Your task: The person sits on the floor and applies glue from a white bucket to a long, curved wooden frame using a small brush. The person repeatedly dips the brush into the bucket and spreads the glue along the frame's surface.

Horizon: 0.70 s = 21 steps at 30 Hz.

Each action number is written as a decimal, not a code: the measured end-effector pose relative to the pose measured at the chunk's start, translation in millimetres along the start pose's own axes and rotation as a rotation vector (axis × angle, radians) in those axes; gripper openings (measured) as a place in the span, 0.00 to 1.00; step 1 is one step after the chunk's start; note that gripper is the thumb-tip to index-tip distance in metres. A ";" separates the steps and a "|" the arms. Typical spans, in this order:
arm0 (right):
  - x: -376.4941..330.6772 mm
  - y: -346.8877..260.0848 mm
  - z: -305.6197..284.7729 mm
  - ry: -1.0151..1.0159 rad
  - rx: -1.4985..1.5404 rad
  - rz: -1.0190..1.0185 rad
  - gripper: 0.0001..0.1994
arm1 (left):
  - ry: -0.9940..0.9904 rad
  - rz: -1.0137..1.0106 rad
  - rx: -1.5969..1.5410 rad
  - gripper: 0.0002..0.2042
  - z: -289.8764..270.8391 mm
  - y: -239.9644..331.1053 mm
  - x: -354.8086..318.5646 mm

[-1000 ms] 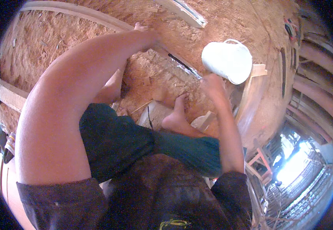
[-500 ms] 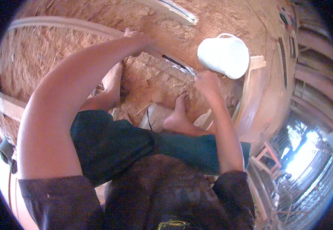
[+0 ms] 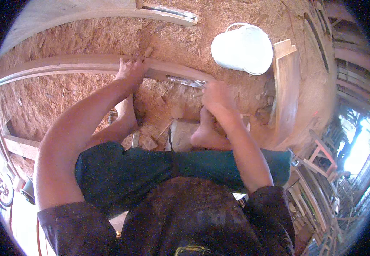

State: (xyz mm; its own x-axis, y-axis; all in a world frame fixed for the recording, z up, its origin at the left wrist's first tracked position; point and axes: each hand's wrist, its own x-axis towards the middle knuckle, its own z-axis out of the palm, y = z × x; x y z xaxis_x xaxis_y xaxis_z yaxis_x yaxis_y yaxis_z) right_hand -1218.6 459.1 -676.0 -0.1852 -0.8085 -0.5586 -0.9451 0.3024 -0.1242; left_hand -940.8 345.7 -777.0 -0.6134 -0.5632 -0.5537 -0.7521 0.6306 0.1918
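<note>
A long wooden beam (image 3: 82, 64) crosses in front of me, over the sawdust-strewn ground. Fingers of my left hand (image 3: 133, 71) wrap over it near the middle of the view. Toward its right end a slot (image 3: 187, 81) in the side facing me is smeared with white material. My right hand (image 3: 219, 98) is closed in a blurred fist just right of that slot. Whatever the fist grips, if anything, is hidden. My bare feet (image 3: 208, 134) rest below the beam.
A white bucket (image 3: 241, 49) lies tipped, beyond my right hand. Right of it stands a wooden board piece (image 3: 286, 85). Another slotted timber (image 3: 172, 15) lies at the far side. Wood scraps (image 3: 150, 143) are scattered near my feet, and stacked timber (image 3: 306, 198) is at the lower right.
The view has shifted, and the beam now appears more level. My left hand shows more clearly on the beam. My right hand has moved a little left and down, beside the slot.
</note>
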 end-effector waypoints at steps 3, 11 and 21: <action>1.2 -22.8 22.5 -0.080 0.015 -0.052 0.13 | 0.075 0.002 0.037 0.30 16.3 3.2 3.6; -5.9 12.5 0.7 0.008 -0.042 0.049 0.13 | -0.171 -0.023 -0.017 0.42 -13.3 -5.9 22.1; -1.6 -8.5 -16.7 -0.054 -0.014 -0.231 0.12 | -0.198 0.003 -0.073 0.42 -8.2 -15.8 46.9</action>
State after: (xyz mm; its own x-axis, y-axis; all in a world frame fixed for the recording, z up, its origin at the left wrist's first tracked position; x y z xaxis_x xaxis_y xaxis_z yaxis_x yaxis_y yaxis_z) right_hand -1214.7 449.4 -660.4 0.0510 -0.8272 -0.5596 -0.9644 0.1049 -0.2429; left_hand -959.6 304.9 -799.3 -0.5617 -0.4407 -0.7002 -0.7701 0.5878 0.2477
